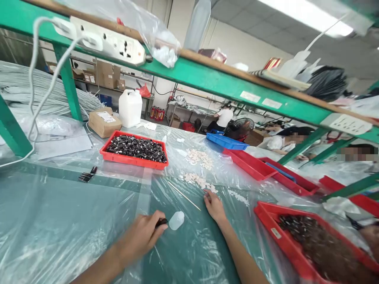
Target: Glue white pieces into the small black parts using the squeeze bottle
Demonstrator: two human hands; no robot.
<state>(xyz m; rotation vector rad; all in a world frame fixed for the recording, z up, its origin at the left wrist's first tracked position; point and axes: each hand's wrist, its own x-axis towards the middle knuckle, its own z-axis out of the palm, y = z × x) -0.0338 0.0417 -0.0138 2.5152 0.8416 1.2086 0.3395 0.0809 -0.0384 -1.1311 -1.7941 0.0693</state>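
From the head camera, a red tray (130, 159) of small black parts sits well ahead on the plastic-covered table (74, 221), with a white jug (130, 107) and a cardboard box (104, 122) behind it. A thin stick (183, 196) lies between the hands. The left hand (142, 234) pinches a small black part (161, 222) just beside a little white bottle (177, 220). The right hand (213, 205) reaches, fingers loosely spread, touching scattered small white pieces (199, 181). Another red tray (308, 248) of dark parts lies at the right.
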